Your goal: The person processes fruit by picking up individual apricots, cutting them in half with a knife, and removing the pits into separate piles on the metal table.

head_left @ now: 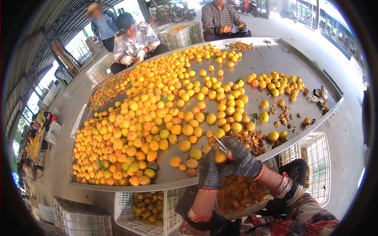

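My left hand (210, 171), in a dark grey knit glove with an orange cuff, is closed around a yellow apricot (221, 156) at the near edge of the table. My right hand (245, 158), gloved alike, grips a small knife (224, 147) with a thin pale blade and a red part, held against the fruit. Both hands nearly touch. Some fingers are hidden behind the fruit and gloves. Just beyond the right hand lies a heap of brown pits (252, 142). Below my hands sits a container of opened apricot halves (240, 192).
A raised-rim metal table (271, 59) carries a large pile of apricots (130, 129). Two people (136, 43) (224, 19) work at its far side; another person (103, 23) stands behind. White plastic crates (317, 161) (169, 208) are under the near edge. A crumpled glove (318, 95) lies right.
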Available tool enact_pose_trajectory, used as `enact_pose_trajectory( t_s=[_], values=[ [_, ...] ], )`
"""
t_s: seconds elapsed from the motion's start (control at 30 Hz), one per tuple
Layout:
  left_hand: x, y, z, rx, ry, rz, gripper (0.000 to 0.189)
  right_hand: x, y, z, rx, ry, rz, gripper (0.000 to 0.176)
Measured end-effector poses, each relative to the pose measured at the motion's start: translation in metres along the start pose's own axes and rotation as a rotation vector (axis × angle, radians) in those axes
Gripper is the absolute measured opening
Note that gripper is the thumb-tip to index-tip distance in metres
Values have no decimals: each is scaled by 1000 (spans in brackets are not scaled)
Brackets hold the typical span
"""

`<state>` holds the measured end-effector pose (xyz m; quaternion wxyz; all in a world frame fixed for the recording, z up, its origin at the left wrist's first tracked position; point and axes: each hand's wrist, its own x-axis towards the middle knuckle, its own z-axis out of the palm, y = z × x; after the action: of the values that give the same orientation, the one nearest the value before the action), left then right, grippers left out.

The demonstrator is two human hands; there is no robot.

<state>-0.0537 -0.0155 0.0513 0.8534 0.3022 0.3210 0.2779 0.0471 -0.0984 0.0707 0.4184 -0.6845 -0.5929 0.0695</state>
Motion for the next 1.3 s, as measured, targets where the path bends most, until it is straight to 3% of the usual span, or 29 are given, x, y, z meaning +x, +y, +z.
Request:
enact_pose_trajectory(
  t_s=[0.03,0.1,0.23,0.3,0.33,0.4,0.43,0.5,0.53,0.6,0.63,0.7,0.73,0.8,0.9,1.03,1.13,1.2,1.23,1.27,1.3],
  values=[
    [4,-1,-9,-1,4,1,36,2,-3,2,3,-3,-1,69],
    [10,1,-27,1139,-193,721,33,4,-11,-1,160,38,41,66],
    [-6,22,-15,939,-62,522,38,14,-11,-22,162,-36,-1,64],
    [-4,32,-13,737,-171,110,48,16,-9,-33,207,-204,-36,61],
    [-5,29,-15,737,-172,109,48,15,-6,-35,207,-204,-35,61],
    [-3,14,-25,895,-392,623,45,14,-1,-35,301,-251,-28,61],
    [-2,8,-26,895,-390,625,45,14,-2,-34,301,-251,-30,61],
    [3,-5,-24,1148,-231,1260,27,13,-7,-30,189,-215,10,60],
    [7,-13,-26,1145,-236,1261,27,10,-5,-27,186,-212,12,60],
    [16,-28,-34,1259,-166,994,27,6,-1,-15,101,-118,12,60],
    [21,-36,-37,1260,-164,991,27,4,-1,-12,103,-121,14,60],
    [25,-37,-29,439,-181,451,27,2,-1,-8,-45,-27,-58,70],
    [22,-34,-27,439,-181,450,27,2,-1,-6,-46,-27,-57,70],
    [-5,0,4,-236,19,-84,31,0,-4,-3,-71,-40,-9,69],
    [8,-12,-8,-247,-4,41,37,-1,12,9,-37,-8,-93,68],
    [10,-15,-4,-367,58,38,35,1,-2,7,51,61,-120,59],
    [8,-7,2,-292,143,136,37,-11,-9,16,73,222,-98,61],
    [-3,14,8,-290,142,-26,41,-16,-25,16,905,430,440,54],
    [4,7,-4,-209,37,45,47,-10,-40,1,1120,392,552,46],
    [3,9,-1,-209,31,49,47,-11,-36,-1,1119,394,545,46],
    [-2,11,3,326,-25,397,43,-16,-29,-6,1255,297,530,46]
  ],
)
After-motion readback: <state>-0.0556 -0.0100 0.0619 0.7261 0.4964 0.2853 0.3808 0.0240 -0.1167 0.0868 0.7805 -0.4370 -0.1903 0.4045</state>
